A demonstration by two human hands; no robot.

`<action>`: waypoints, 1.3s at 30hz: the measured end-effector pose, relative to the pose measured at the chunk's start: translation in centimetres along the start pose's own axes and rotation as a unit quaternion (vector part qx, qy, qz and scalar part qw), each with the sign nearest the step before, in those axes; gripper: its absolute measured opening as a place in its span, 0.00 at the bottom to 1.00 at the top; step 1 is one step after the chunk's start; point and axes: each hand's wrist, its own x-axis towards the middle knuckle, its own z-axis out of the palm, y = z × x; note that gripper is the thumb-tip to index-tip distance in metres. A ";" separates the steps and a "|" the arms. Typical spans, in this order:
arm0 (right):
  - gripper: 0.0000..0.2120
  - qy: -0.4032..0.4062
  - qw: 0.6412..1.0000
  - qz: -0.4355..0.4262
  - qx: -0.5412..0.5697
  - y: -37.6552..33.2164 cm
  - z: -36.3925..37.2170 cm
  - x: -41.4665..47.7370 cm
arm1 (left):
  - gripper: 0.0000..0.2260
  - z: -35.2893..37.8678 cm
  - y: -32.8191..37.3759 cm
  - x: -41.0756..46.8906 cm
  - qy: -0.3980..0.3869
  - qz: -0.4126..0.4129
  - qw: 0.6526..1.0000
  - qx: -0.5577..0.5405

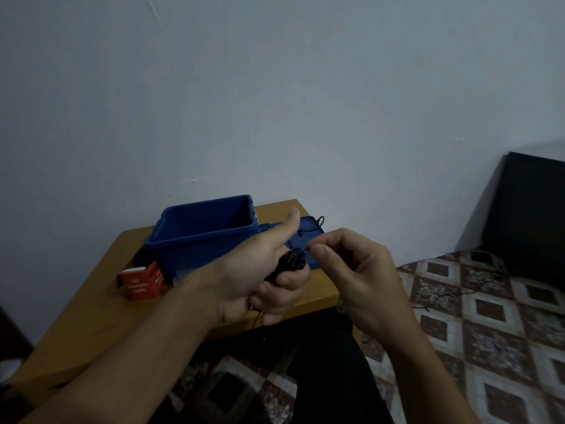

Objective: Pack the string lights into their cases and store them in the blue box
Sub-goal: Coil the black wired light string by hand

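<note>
White lettering "LED" is read on the small red cardboard case (141, 284); two lines beneath are noted as too blurred to read.

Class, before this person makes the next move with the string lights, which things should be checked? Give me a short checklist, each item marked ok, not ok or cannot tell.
1. The left hand grips the wound bundle firmly: ok.
2. The right hand pinches the loose wire near the bundle: ok.
3. All the wire is wound in: not ok, some lies on the tiled floor.
4. The blue box is open: ok, its lid lies beside it.
5. The red case stands on the table beside the box: ok.
6. The red case is open to take the bundle: cannot tell.
</note>
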 end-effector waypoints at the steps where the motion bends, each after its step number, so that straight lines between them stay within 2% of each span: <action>1: 0.05 -0.003 1.000 0.006 0.006 0.2 0.0 0.0 | 0.34 -0.1 0.0 0.0 -0.012 0.004 1.000 -0.023; 7: 0.08 -0.004 1.000 0.026 -0.014 1.1 0.8 0.0 | 0.33 -0.6 -0.3 0.1 -0.070 0.045 0.987 -0.137; 11: 0.05 -0.013 0.999 0.025 -0.018 1.2 1.1 0.0 | 0.32 -0.9 -0.9 0.3 -0.111 0.084 0.971 -0.192; 22: 0.08 -0.039 0.998 0.038 0.030 0.6 2.1 -0.3 | 0.32 -1.2 -1.7 0.4 -0.144 0.152 0.934 -0.291; 26: 0.12 -0.045 0.998 0.034 -0.017 0.4 2.3 -0.5 | 0.32 -1.2 -2.0 0.4 -0.130 0.166 0.930 -0.301; 30: 0.16 -0.114 0.990 0.039 -0.070 -0.2 2.2 -0.6 | 0.32 -1.1 -2.4 0.3 -0.079 0.171 0.941 -0.282; 35: 0.17 -0.194 0.977 0.065 -0.067 -0.7 2.2 -0.6 | 0.33 -1.2 -3.0 -0.1 -0.050 0.170 0.947 -0.267; 39: 0.18 -0.225 0.969 0.080 -0.058 -0.7 2.6 -0.8 | 0.34 -1.4 -3.8 -0.5 -0.050 0.164 0.947 -0.272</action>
